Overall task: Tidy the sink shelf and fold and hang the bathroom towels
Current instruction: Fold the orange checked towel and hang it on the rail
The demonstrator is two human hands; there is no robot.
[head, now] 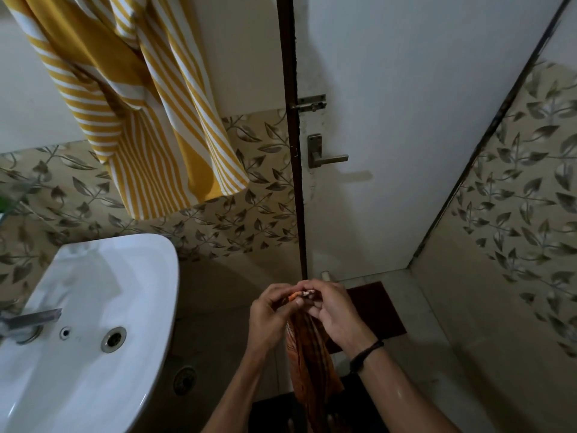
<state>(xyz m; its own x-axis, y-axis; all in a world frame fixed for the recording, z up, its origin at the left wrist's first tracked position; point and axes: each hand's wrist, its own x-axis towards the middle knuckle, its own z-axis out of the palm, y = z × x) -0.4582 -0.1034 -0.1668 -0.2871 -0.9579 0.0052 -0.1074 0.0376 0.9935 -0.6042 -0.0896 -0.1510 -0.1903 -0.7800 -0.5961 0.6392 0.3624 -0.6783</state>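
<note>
An orange-brown striped towel point(312, 364) hangs straight down from both my hands at the lower middle. My left hand point(271, 317) and my right hand point(335, 310) pinch its top edge together, fingertips almost touching. A black band circles my right wrist. A yellow and white striped towel point(150, 114) hangs bunched on the wall at the upper left, above the sink. The edge of a glass shelf point(12, 195) shows at the far left, with something green on it.
A white sink point(93, 301) with a metal tap point(29, 320) fills the lower left. A closed white door point(406, 120) with a lever handle point(324, 156) and bolt stands ahead. A dark red mat point(381, 307) lies on the floor by the door. Leaf-patterned tiles cover the walls.
</note>
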